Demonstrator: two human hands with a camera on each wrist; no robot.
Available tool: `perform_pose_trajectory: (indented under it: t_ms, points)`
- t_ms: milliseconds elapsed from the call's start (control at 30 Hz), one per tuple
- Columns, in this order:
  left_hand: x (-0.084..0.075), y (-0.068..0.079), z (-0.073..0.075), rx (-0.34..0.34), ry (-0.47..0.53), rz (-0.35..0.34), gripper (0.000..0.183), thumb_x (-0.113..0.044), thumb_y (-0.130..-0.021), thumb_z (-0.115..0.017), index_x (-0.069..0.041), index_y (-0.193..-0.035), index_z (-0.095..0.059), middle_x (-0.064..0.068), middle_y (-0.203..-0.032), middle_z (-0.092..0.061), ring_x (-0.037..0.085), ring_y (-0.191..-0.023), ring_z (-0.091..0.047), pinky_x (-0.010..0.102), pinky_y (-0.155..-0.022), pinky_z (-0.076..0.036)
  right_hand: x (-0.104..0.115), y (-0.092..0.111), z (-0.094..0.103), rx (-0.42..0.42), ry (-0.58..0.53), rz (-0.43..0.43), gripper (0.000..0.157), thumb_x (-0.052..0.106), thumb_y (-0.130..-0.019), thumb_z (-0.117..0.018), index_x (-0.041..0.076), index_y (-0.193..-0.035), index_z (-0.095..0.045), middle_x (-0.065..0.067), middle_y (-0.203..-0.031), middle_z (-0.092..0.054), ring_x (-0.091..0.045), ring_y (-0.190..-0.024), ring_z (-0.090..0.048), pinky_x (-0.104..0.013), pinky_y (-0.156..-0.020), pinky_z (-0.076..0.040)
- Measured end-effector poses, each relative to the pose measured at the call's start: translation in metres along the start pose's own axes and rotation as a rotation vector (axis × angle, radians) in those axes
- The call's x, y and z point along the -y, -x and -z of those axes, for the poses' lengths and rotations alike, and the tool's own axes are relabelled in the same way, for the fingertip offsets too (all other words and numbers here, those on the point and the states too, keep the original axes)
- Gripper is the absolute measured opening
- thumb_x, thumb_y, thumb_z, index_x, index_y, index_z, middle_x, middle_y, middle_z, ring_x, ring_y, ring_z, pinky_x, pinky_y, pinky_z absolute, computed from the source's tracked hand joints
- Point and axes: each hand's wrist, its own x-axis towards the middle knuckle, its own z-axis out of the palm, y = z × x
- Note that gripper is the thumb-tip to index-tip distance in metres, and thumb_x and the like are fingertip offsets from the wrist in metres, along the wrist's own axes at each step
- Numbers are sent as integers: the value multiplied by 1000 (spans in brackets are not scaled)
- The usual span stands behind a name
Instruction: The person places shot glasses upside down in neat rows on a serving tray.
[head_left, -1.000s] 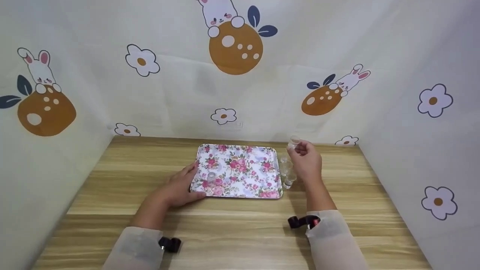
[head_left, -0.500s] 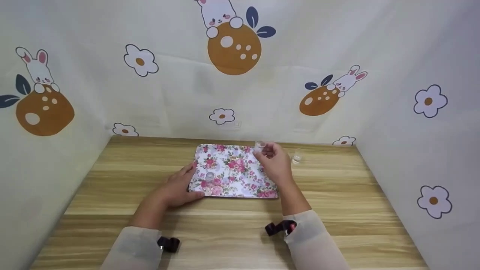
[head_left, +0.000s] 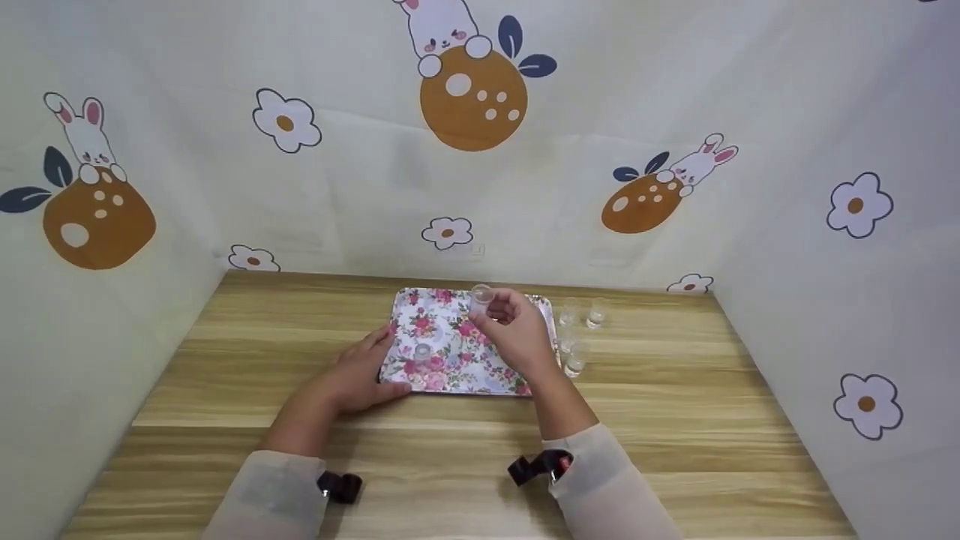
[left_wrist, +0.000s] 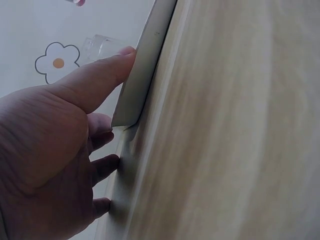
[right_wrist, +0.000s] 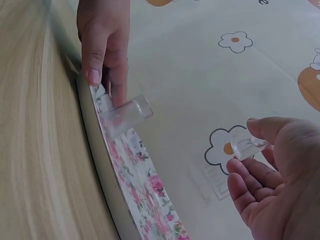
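My right hand [head_left: 517, 334] holds a small clear shot glass [head_left: 481, 298] between thumb and fingers, above the back middle of a flower-patterned tray [head_left: 517, 349]. In the right wrist view the held glass [right_wrist: 246, 146] is apart from the tray. At the tray's near left corner, my left hand [head_left: 352, 379] grips the rim; its thumb [left_wrist: 102, 77] lies on the near edge and its fingers touch the left side. Another glass [head_left: 422, 352] stands upside down on the tray near that hand, its thick base [right_wrist: 143, 106] uppermost.
Several more clear glasses stand close together on the wooden table [head_left: 675, 420] just right of the tray, among them a far glass [head_left: 596, 313] and a near glass [head_left: 574, 364]. A pale printed cloth wall [head_left: 360, 187] rises behind the table and at both sides.
My right hand has carried the glass leftward from above the group at the right to over the tray. My left hand has stayed at the tray's corner.
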Motion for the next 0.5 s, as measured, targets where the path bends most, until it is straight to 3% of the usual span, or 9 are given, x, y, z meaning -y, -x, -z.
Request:
perform_pose_trajectory:
  t_ms: [133,333,500]
  points:
    - [0,0,0,0,-4,7,108,-61,-96,-72,-12,-173,-14,10,-183,-5,50,-166,-9,74,-132,-6,0,2,-2,63,-43,6,31,16,-92,-83,9,-119,-70,-8,-110,-80,-18,-99,-74,-27,-84,-64]
    - [0,0,0,2,3,-1,107,-58,-97,-72,-10,-173,-15,10,-183,-6,47,-167,-9,74,-132,-5,-4,5,-5,128,-44,48,37,21,-94,-84,8,-126,-72,-7,-109,-74,-14,-94,-71,-25,-85,-63]
    - [0,0,0,-1,-3,-4,106,-59,-97,-72,-9,-173,-16,11,-183,-8,47,-167,-10,74,-132,-3,-8,6,-8,151,26,90,35,30,-97,-81,12,-128,-77,-6,-110,-73,-14,-93,-69,-23,-80,-62]
